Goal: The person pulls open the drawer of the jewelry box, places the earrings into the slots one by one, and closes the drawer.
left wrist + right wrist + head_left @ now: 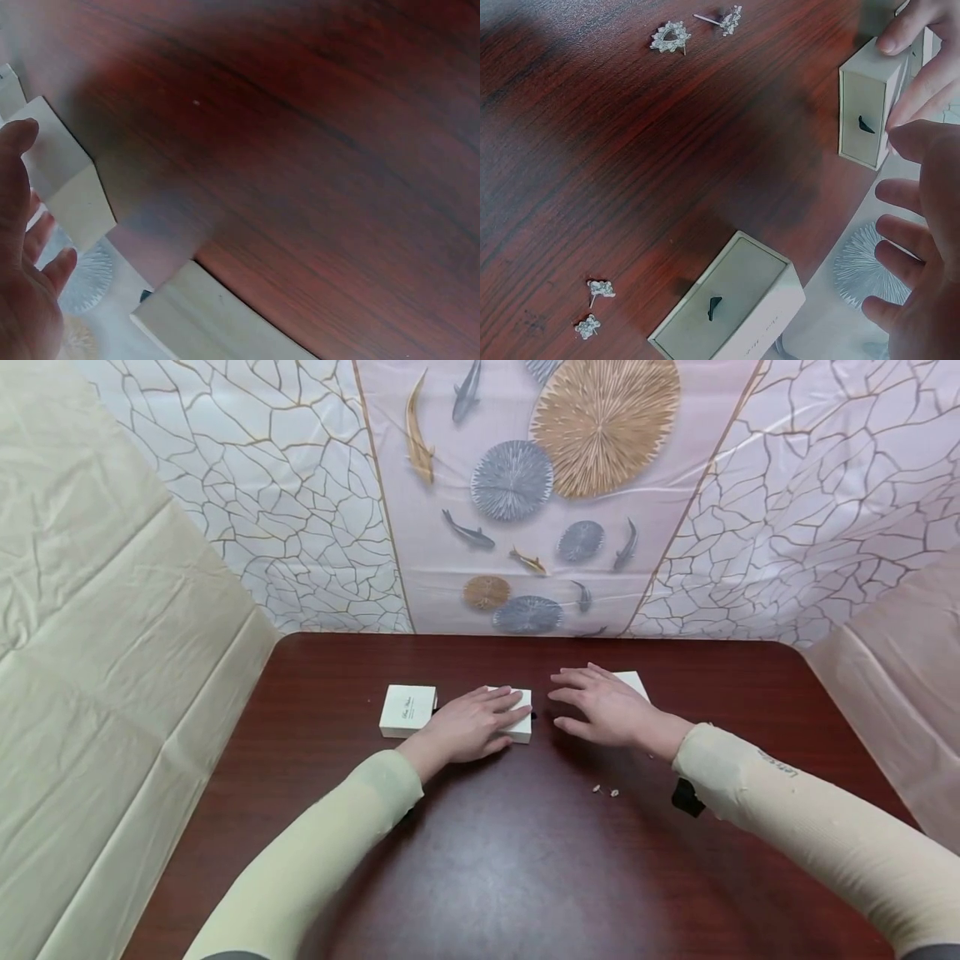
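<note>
My left hand (476,722) rests over a small white box (522,732), its fingers spread across the top and the thumb at the front side. In the right wrist view this box (862,112) shows a small black ribbon tab on its end. My right hand (603,706) is held to the right of it, fingers loosely extended, with nothing in them. Behind that hand lies another white box (633,682), partly hidden; its own black tab and printed top edge show in the right wrist view. A pair of sparkling heart-shaped stud earrings (671,36) lies on the table nearer the body.
A third white box (408,708) with dark lettering stands left of my left hand. Two small flower-shaped stud earrings (589,325) lie near the right box. A black object (687,797) shows below the right sleeve. Patterned cloth hangs behind the dark wooden table (480,877).
</note>
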`<move>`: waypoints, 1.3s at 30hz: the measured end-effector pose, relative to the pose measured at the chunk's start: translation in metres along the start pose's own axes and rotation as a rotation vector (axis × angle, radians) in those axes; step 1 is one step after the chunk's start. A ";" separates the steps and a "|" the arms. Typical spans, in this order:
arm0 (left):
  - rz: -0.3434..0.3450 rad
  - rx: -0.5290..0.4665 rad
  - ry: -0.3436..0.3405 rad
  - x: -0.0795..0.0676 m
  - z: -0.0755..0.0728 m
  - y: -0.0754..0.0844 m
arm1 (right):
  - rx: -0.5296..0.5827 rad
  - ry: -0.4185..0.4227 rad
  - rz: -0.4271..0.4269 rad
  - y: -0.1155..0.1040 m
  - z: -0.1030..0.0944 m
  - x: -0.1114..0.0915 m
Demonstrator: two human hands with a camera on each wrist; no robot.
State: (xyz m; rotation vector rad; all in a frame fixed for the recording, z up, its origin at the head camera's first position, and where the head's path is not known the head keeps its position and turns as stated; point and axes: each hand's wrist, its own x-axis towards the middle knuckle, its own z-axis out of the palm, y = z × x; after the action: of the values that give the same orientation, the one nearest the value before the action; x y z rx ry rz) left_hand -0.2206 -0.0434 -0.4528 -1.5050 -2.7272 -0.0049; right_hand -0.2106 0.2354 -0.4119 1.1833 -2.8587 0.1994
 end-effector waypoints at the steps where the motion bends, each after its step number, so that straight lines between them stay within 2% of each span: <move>1: 0.005 0.000 0.005 0.000 0.001 -0.001 | -0.001 -0.005 0.001 0.000 0.000 0.000; 21: 0.109 -0.036 0.180 -0.008 0.013 -0.008 | -0.003 -0.036 0.006 -0.004 0.003 0.007; 39: 0.136 -0.012 0.201 -0.010 0.017 -0.013 | 0.100 -0.073 0.005 0.002 0.010 0.019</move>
State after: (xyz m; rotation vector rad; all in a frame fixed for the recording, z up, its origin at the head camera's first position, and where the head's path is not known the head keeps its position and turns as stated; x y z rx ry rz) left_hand -0.2263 -0.0586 -0.4702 -1.5943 -2.4709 -0.1601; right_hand -0.2252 0.2222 -0.4200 1.2251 -2.9462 0.3092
